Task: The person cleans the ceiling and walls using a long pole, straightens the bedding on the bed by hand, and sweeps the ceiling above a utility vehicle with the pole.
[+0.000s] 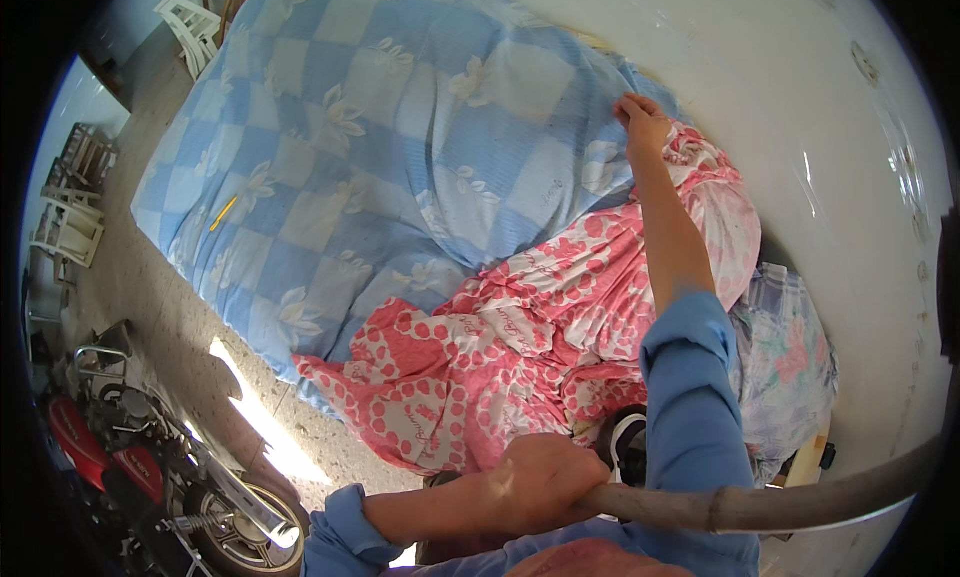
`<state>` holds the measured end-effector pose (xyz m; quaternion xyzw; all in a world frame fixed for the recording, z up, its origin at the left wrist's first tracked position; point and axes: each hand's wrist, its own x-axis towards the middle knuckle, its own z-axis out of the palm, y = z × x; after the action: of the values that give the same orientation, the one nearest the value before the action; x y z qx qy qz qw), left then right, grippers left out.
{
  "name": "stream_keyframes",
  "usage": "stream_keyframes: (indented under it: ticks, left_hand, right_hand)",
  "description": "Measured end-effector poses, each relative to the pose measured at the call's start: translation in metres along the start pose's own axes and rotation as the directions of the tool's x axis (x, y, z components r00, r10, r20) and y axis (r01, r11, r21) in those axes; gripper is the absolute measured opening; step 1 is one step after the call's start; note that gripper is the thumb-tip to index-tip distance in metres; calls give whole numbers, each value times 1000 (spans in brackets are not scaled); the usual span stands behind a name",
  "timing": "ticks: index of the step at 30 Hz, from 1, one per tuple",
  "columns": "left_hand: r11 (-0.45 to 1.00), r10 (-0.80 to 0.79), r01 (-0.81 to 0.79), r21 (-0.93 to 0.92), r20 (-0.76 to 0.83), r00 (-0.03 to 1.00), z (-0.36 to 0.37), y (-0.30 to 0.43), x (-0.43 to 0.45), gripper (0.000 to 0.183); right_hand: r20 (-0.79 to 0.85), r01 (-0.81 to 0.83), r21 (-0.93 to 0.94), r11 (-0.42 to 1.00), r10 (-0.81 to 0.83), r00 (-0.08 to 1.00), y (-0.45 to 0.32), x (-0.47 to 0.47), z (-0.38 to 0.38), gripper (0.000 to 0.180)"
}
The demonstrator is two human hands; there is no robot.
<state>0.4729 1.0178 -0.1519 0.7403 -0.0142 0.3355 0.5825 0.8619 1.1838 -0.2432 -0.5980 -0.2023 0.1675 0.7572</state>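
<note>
My left hand (553, 472) is closed around a bamboo pole (750, 508) that runs off to the right, low in front of my body. Farther forward, my right hand (645, 123) rests at the far right edge of a blue and white checked bedsheet (337, 164), its fingers bent; whether they pinch the fabric I cannot tell. A red and white patterned cloth (480, 352) lies crumpled over the near side of the bedding and reaches beneath my right forearm to the wall side. A small yellow strip (223, 213) lies on the blue sheet.
A pale glossy wall (772, 112) borders the bedding on the right. Beside it is a floral fabric bundle (787, 359). A red motorcycle (139, 472) stands at lower left on the speckled floor (142, 299). White chairs (75, 228) stand farther left. A shoe (628, 442) shows below the cloth.
</note>
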Motion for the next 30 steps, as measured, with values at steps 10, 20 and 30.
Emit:
stream_keyframes:
  ticks: [10, 20, 30]
  left_hand:
    - [989, -104, 110, 103, -57, 993, 18, 23, -16, 26]
    - [936, -326, 353, -1, -380, 865, -1, 55, -49, 9]
    - [938, -277, 335, 86, -396, 875, -77, 16, -28, 13]
  right_hand:
    - [253, -230, 227, 946, 171, 952, -60, -155, -89, 11]
    - [272, -275, -118, 954, 298, 915, -97, -224, -142, 28]
    - [420, 529, -552, 645, -333, 844, -12, -74, -56, 39]
